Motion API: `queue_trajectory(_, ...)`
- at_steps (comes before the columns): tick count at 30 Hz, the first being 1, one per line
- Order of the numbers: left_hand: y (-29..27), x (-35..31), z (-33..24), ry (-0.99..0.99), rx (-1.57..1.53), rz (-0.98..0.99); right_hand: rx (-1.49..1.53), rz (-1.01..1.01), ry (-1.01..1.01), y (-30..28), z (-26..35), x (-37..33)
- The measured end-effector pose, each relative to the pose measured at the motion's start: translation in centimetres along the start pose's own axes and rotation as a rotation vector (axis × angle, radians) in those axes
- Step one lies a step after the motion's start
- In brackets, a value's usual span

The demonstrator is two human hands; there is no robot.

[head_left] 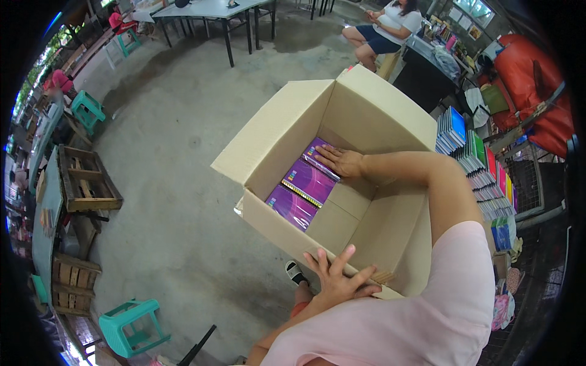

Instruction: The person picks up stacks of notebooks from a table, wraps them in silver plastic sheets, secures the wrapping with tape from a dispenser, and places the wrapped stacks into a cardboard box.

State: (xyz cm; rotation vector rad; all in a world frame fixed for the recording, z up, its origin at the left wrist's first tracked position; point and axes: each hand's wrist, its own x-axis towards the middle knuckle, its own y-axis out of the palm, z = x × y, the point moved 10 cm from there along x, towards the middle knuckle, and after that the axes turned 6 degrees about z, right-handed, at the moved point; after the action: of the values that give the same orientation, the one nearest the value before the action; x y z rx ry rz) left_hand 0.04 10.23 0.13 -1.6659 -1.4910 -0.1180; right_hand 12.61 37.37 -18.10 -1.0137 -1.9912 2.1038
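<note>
The right hand (340, 162) lies nearly flat, fingers extended, pressing on the farthest purple notebook (312, 151) rather than gripping it. The left hand (336, 277), fingers spread wide, rests against the near rim of the cardboard box (381, 100) without closing around anything. Three purple notebooks lie in a row on the box's bottom, along its left wall. Their covers look glossy and probably slide easily; each should be fairly light, stiff yet bendable, best taken by opposite edges, clear of the wire spiral. The box's matte tan walls seem firm, its flaps foldable. Beyond, rectangular stacks of colourful notebooks (478, 158) stand right, above rough grey concrete floor (183, 183).
</note>
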Motion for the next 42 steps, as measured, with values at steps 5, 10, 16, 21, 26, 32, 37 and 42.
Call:
queue_trajectory(5, 1.3, -0.4, -0.2, 0.025, 0.011, -0.02, 0.001, -0.018, 0.12, 2.0, -1.8, 0.2)
queue_trajectory(10, 1.3, -0.2, -0.1, -0.003, -0.031, -0.029, 0.404, 0.523, 0.07, -4.0, -2.5, 0.7)
queue_trajectory(16, -2.2, 1.7, -3.7, -0.228, -0.205, -0.332, 0.248, -0.206, 0.107, -23.9, 4.3, -14.2)
queue_trajectory(21, 2.9, 4.5, -21.7, 0.416, -0.831, -0.099, 0.39, -0.189, 0.169, -20.3, 9.1, -34.4)
queue_trajectory(26, 20.0, 7.4, -30.8, 0.226, -0.633, 0.333, 0.593, -0.072, 0.477, -6.2, 3.4, -50.0)
queue_trajectory(32, 37.9, 20.1, -22.8, -0.216, -0.672, 0.106, 0.725, -0.519, 0.784, 1.0, -5.0, -62.1)
queue_trajectory(37, 44.0, 34.9, -13.1, -0.406, 0.1, -0.063, 0.714, -0.402, 0.815, 1.0, -4.2, -61.6)
queue_trajectory(42, 49.1, 40.2, -10.5, -0.455, 0.308, 0.272, 0.552, -0.624, 1.076, 2.1, -8.2, -67.7)
